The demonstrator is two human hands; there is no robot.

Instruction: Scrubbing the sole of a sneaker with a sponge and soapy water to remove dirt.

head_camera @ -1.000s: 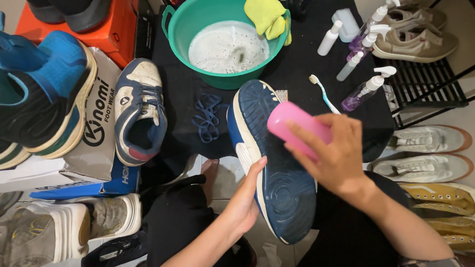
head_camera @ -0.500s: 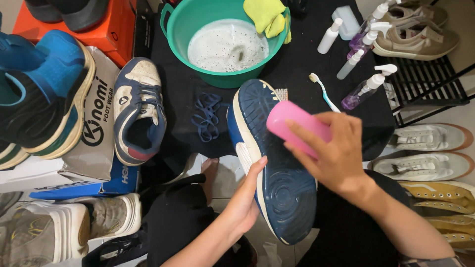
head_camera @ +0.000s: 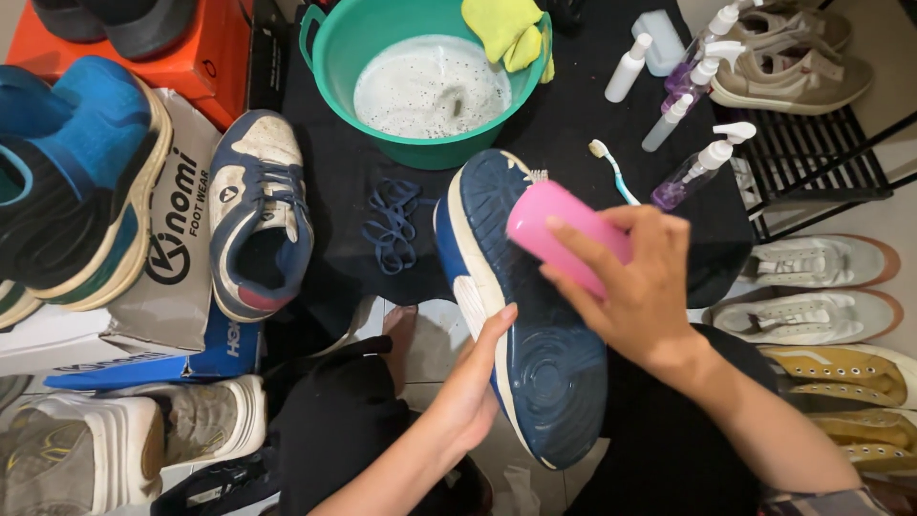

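A navy and white sneaker is turned sole-up over my lap. My left hand grips its side edge from below. My right hand is closed on a pink brush pressed against the dark blue sole near the toe. Its matching sneaker lies upright on the left, laces out. A tangle of blue laces rests on the black mat between them.
A green basin of soapy water with a yellow cloth on its rim stands ahead. A toothbrush and several spray bottles lie to the right. Shoe boxes and other shoes crowd both sides.
The pink brush and my right hand have shifted slightly toward the toe of the sole. The view has drifted a little; the left hand keeps the same grip.
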